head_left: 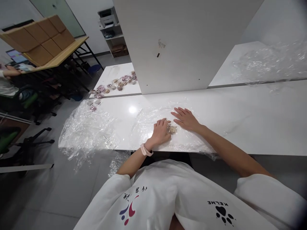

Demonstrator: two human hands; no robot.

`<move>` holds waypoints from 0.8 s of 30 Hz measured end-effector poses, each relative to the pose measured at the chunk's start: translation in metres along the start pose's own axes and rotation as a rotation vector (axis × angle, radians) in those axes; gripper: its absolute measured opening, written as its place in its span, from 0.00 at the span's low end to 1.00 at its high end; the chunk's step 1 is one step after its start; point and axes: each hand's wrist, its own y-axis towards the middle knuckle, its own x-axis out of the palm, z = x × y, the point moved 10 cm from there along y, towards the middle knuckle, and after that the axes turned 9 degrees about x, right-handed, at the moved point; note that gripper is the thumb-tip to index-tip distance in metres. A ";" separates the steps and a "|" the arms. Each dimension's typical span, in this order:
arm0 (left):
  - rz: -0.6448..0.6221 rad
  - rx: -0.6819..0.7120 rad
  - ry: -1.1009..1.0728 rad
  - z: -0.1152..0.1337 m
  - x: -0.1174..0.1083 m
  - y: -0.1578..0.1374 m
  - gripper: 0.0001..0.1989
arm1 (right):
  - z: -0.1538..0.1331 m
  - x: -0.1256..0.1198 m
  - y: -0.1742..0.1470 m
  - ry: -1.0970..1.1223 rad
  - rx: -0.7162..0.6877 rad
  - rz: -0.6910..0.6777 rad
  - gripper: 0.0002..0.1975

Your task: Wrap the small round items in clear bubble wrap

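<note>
A small beige packet (173,129) lies on a clear plastic sheet (144,123) spread over the white tabletop. My left hand (161,131), with a pale pink band at the wrist, is at the packet's left side. Its fingers are curled, with thumb and forefinger on either side of the packet; the palm hides part of it. Fingers spread and flat, my right hand (186,119) presses on the plastic just beyond and to the right of the packet.
Crumpled clear plastic wrap (88,127) hangs over the table's left end. Several small wrapped packets (120,83) lie beyond it. A white upright panel (177,48) stands behind my hands. More plastic wrap (271,64) lies at far right. Cardboard boxes (40,40) and a person's arm (11,72) are at left.
</note>
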 end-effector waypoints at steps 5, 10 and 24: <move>0.064 0.110 -0.101 -0.001 -0.046 -0.055 0.31 | -0.016 -0.046 -0.017 0.104 -0.011 -0.021 0.30; 0.063 0.168 0.009 -0.006 -0.026 -0.113 0.24 | -0.083 -0.066 -0.105 0.152 -0.203 -0.063 0.26; 0.140 0.102 0.000 -0.014 -0.082 -0.084 0.08 | -0.034 -0.085 -0.137 0.265 0.121 -0.015 0.19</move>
